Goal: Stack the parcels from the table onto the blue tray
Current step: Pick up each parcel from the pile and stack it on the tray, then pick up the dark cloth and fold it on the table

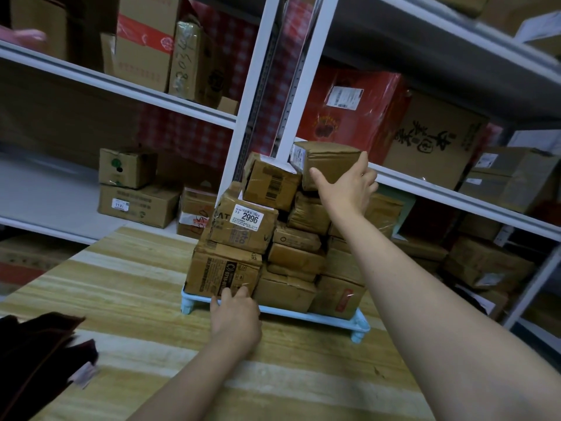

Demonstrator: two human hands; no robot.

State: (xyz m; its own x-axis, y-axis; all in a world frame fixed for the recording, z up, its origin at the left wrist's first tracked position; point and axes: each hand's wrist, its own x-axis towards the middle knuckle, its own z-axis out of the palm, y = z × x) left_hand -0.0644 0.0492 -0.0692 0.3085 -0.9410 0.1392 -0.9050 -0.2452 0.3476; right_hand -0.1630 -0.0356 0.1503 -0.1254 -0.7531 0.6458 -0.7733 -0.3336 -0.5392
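We see two bare hands and two bare forearms. The left hand (235,314) is uncovered to the fingertips, its back smooth, with the knuckles showing as low ridges. The left forearm (188,384) is slim and bare down to the bottom edge of the view. The right hand (346,189) is likewise bare, its thumb (317,176) plain. The right forearm (425,299) is bare along its whole visible length and looks broad close to the camera. Dark maroon cloth (36,354) with a pale tag (85,375) shows at the lower left; we cannot tell whether it is our clothing.
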